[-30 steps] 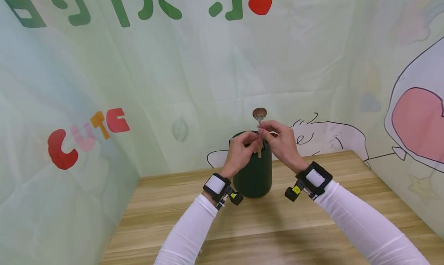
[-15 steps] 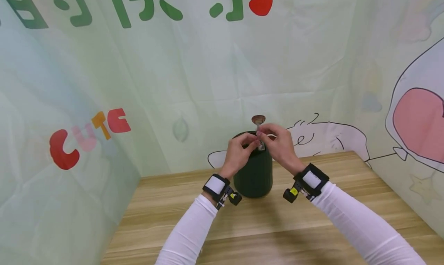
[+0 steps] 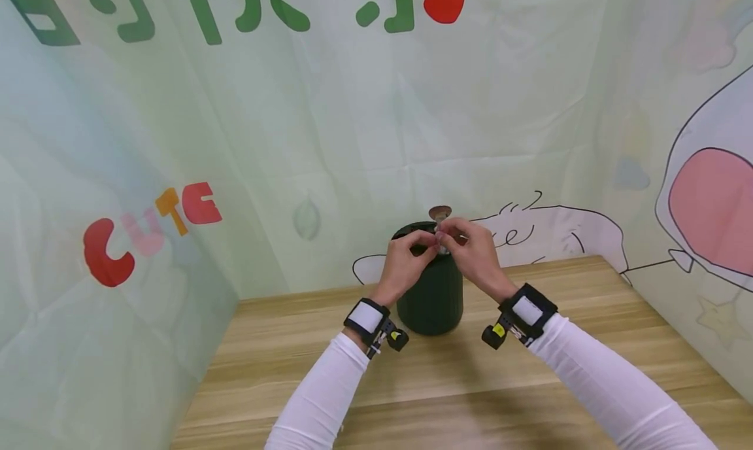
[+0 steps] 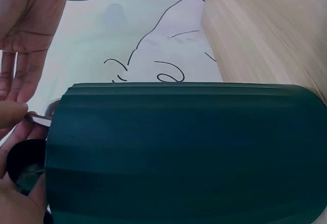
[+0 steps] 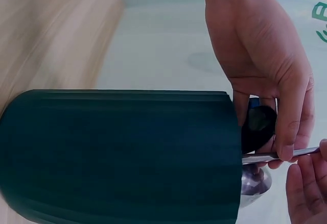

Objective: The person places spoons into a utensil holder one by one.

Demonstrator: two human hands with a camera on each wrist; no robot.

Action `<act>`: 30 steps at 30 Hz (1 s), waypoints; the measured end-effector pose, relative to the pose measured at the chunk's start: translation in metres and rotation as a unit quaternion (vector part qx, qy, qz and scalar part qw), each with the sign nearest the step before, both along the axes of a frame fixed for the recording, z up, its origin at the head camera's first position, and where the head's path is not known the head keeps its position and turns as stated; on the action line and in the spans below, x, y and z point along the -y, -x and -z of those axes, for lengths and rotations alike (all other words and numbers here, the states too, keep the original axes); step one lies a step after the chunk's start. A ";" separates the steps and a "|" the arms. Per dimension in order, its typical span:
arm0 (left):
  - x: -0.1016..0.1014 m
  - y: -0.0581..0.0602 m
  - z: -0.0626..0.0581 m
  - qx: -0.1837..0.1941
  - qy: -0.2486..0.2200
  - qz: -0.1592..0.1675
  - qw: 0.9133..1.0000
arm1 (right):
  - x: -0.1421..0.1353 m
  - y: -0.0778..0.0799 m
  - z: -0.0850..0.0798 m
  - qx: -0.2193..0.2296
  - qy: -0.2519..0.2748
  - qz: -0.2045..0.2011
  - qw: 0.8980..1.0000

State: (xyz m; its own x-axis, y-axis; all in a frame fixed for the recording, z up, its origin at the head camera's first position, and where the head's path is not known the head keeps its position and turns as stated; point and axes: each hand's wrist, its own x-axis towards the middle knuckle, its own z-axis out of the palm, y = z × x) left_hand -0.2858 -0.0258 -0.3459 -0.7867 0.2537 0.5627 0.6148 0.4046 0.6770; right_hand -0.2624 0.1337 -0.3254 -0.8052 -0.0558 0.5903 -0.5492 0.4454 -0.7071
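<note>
A metal spoon [image 3: 440, 212] stands bowl up over a dark green ribbed cylindrical container [image 3: 429, 299]. My left hand [image 3: 406, 260] pinches its handle [image 5: 260, 157] close to the rim. Higher on that handle, the fingertips of my right hand [image 3: 475, 250] pinch too. In both wrist views the handle's lower end disappears behind the container's rim. A second shiny rounded metal piece [image 5: 255, 180] shows at the rim. Beside it, a dark curved piece [image 5: 259, 127] overlaps my left fingers. Most of the container's inside is hidden.
The container stands on a wood-grain table [image 3: 282, 371], near its back edge. Behind and at both sides hangs a pale green printed cloth [image 3: 329, 123]. Each wrist carries a strapped camera, and the left one [image 3: 397, 339] sits close to the container's wall.
The spoon has moved down, so its bowl sits lower and nearer the container's mouth. Its handle end, earlier visible in front of the container, no longer shows there. Both hands keep their pinch.
</note>
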 end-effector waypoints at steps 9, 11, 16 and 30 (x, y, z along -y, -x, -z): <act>-0.002 -0.002 0.004 -0.032 0.047 -0.023 0.998 | -0.002 0.001 0.008 -0.015 -0.032 0.009 0.999; -0.003 -0.003 0.004 -0.053 0.077 -0.038 0.995 | -0.003 0.002 0.010 -0.014 -0.038 0.011 0.999; -0.006 -0.010 0.001 -0.107 0.179 -0.098 0.973 | -0.004 0.003 0.016 -0.009 -0.046 0.010 0.999; -0.013 -0.019 0.001 -0.135 0.216 -0.155 0.955 | -0.008 0.005 0.028 -0.011 -0.049 0.011 0.999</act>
State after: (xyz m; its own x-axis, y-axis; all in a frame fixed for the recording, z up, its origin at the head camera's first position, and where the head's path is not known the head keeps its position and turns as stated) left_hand -0.2669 -0.0126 -0.3470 -0.7031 0.2871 0.6505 0.5490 0.8007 0.2400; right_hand -0.2673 0.1420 -0.3536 -0.7937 -0.0962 0.6007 -0.5534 0.5243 -0.6472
